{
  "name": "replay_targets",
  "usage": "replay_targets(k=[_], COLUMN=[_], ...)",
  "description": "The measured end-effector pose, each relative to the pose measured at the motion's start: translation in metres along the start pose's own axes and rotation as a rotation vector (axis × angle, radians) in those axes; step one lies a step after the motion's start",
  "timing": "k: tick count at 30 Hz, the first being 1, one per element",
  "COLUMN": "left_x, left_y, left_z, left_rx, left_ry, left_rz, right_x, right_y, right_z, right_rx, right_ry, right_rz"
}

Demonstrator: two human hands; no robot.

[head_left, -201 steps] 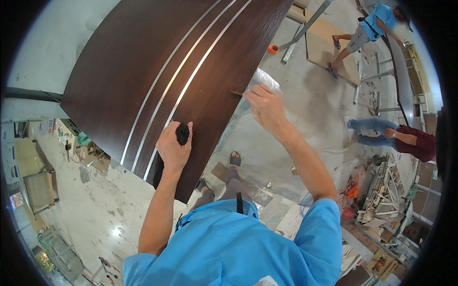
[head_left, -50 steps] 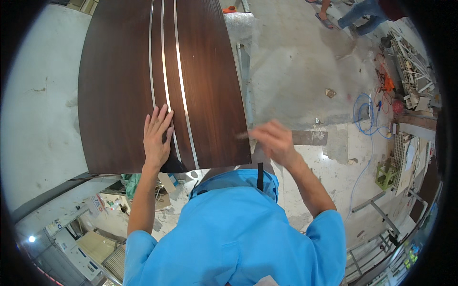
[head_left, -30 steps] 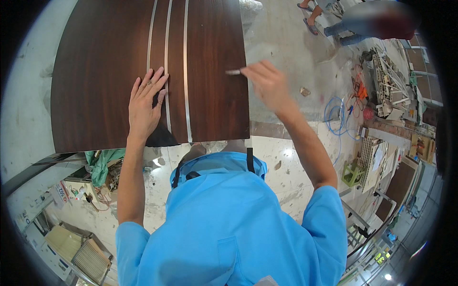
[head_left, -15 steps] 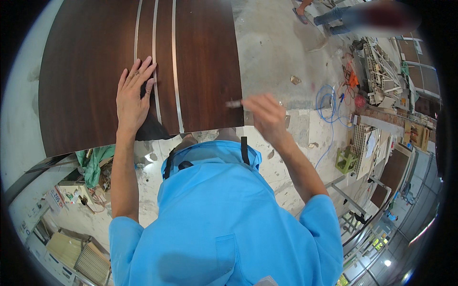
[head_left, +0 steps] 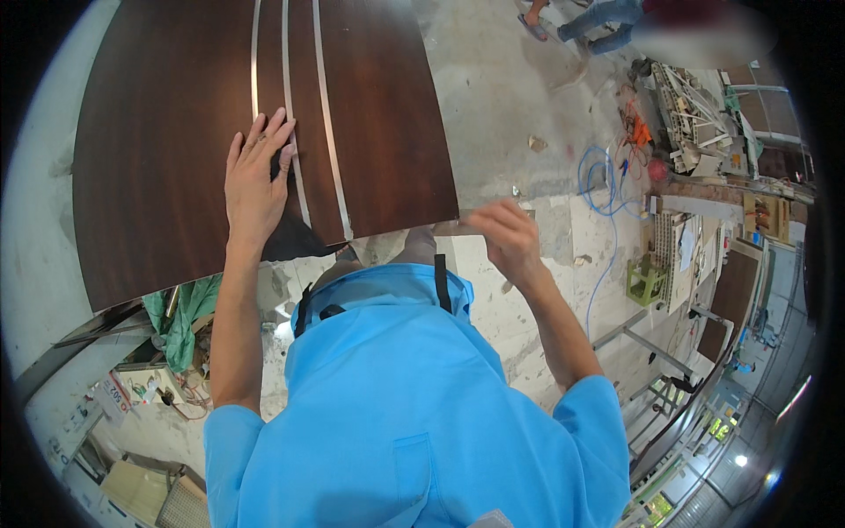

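Shifted since the earlier frame: right hand [head_left: 506,236] is now brought down to the near right corner of the dark wood panel [head_left: 176,132], fingers pinched on its edge; whether something thin is held cannot be told. Left hand [head_left: 255,180] is laid flat, fingers spread, on the panel beside three silver inlay strips [head_left: 304,106]. Concrete floor [head_left: 502,97] is seen beyond.

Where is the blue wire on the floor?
In the head view, the blue cable lies coiled on the concrete floor at the upper right, beyond the right hand and right of the dark wooden panel.
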State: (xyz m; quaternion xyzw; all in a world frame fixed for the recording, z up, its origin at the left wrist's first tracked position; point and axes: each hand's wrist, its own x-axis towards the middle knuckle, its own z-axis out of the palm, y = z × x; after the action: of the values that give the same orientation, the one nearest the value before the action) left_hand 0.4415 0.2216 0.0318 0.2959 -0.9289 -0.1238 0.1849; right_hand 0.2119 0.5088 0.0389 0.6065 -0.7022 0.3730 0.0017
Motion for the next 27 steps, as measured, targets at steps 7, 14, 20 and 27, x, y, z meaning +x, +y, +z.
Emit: replay_targets(k=[7, 14, 20, 27], left_x=[-0.001, -0.001, 0.001, 0.005], left_y=[-0.006, -0.010, -0.005, 0.000], left_z=[0.005, 0.008, 0.000, -0.007], left_rx=[-0.056, -0.058, -0.084, -0.064], left_ry=[0.041, 0.023, -0.031, -0.076], left_rz=[0.039, 0.036, 0.050, 0.011], right_x=[-0.011, -0.057, -0.053, -0.048], right_y=[-0.010, -0.033, -0.052, -0.059], right_z=[0.004, 0.035, 0.076, 0.069], right_rx=[-0.092, 0.276, 0.882, 0.767], right_ry=[0.152, 0.376, 0.735, 0.826], right_rz=[0.098, 0.624, 0.943, 1.043])
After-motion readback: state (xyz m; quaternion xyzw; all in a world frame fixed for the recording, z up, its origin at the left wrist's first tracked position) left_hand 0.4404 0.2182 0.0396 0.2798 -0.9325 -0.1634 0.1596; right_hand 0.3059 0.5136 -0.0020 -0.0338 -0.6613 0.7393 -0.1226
